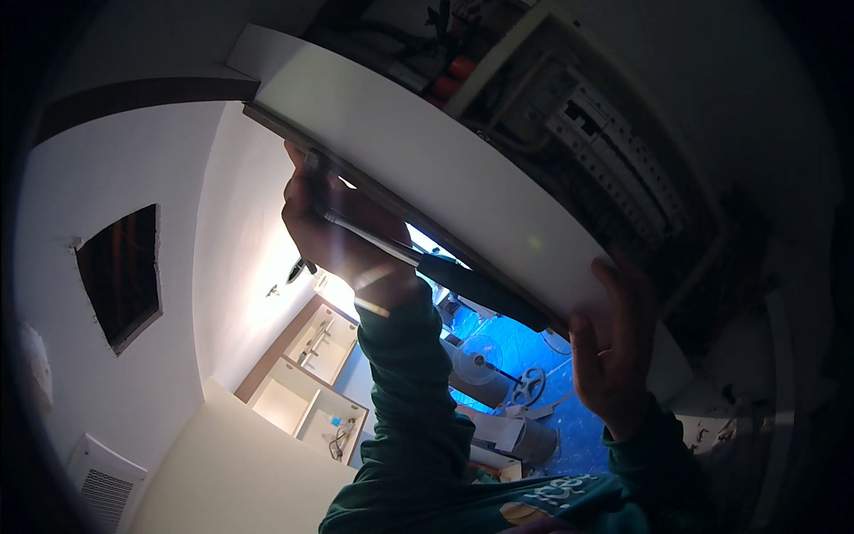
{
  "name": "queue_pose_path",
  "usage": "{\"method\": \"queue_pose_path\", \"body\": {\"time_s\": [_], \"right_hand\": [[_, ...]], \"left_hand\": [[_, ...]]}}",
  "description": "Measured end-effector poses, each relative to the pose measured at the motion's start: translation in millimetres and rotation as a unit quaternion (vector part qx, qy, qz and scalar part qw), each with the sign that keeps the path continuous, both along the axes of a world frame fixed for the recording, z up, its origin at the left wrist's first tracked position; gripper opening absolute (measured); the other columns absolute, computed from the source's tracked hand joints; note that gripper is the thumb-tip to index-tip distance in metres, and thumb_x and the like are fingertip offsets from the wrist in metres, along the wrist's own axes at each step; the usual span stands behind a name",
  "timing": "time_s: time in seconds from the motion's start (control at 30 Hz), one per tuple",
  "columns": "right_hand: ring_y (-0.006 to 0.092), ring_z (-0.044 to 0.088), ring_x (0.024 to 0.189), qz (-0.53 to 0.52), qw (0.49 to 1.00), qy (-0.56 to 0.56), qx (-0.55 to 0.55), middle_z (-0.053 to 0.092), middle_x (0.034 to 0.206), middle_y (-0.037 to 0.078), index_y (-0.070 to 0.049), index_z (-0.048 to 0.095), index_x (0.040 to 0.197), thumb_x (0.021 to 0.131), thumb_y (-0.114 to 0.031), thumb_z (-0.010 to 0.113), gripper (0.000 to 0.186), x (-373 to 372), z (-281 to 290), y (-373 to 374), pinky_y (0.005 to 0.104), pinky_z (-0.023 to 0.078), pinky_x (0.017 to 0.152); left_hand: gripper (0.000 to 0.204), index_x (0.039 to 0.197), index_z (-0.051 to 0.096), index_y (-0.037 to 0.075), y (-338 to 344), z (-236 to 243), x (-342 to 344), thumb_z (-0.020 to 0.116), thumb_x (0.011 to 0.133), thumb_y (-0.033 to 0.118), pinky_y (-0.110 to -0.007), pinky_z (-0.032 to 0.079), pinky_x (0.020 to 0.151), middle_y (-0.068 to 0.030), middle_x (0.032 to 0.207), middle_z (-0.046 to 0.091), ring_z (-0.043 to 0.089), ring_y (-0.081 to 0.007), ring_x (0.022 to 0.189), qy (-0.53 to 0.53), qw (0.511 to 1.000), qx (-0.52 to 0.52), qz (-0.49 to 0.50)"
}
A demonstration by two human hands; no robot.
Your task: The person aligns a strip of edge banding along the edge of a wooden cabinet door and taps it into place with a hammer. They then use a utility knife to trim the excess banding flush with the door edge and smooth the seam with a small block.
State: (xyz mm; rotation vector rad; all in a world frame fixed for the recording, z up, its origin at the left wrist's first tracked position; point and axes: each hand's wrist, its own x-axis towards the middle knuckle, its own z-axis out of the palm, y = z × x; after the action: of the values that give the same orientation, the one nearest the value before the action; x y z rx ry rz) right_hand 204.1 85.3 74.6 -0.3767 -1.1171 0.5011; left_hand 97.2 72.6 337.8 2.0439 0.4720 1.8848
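The left hand has its fingers curled round the metal end of a hammer-like tool, its fingertips close under the edge of a long white board. The right hand is at the board's lower right end, fingers over its face and thumb apart from them near the corner; I cannot tell whether they grip it.

The board slants across the upper middle of the view, its long axis running from upper left to lower right. The tool lies just below, nearly parallel to the board's lower edge: metal shaft toward the upper left, dark handle pointing to the lower right.

Beyond the board, at upper right, is an open electrical box with a row of breakers. Below the tool, a fan stands over a blue floor covering. An open shelf cabinet is at lower left, and a dark opening is cut in the white surface at far left.

The tool's metal end is partly hidden by the left hand and lost in shadow. The right fingers are dim, and the wiring around the box blurs into darkness.
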Motion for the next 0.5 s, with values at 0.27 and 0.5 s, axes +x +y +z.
{"method": "queue_pose_path", "body": {"time_s": [0.27, 0.5], "right_hand": [[0.0376, 0.044, 0.133, -0.002, 1.0, -0.009, -0.008, 0.045, 0.146, 0.022, -0.005, 0.05, 0.142, 0.098, -0.023, 0.06, 0.048, 0.7, -1.1, 1.0, 0.05, 0.038, 0.107], [0.0373, 0.044, 0.133, -0.005, 1.0, -0.005, -0.003, 0.045, 0.145, 0.022, -0.006, 0.05, 0.141, 0.098, -0.022, 0.059, 0.047, 1.5, -0.2, 0.0, 0.051, 0.037, 0.107]], "left_hand": [[0.039, 0.119, 0.066, 0.002, 3.1, -16.8, -4.3, 0.06, 0.097, 0.033, -0.043, 0.049, 0.103, -0.0128, 0.113, 0.066, 0.064, -0.0234, 0.113, 0.01, 1.0, -0.006, -0.025], [0.031, 0.108, 0.068, 0.003, 3.3, -36.9, -4.7, 0.057, 0.099, 0.03, -0.041, 0.053, 0.095, -0.0119, 0.103, 0.07, 0.069, -0.0245, 0.1, -0.017, 0.999, 0.032, -0.018]]}}
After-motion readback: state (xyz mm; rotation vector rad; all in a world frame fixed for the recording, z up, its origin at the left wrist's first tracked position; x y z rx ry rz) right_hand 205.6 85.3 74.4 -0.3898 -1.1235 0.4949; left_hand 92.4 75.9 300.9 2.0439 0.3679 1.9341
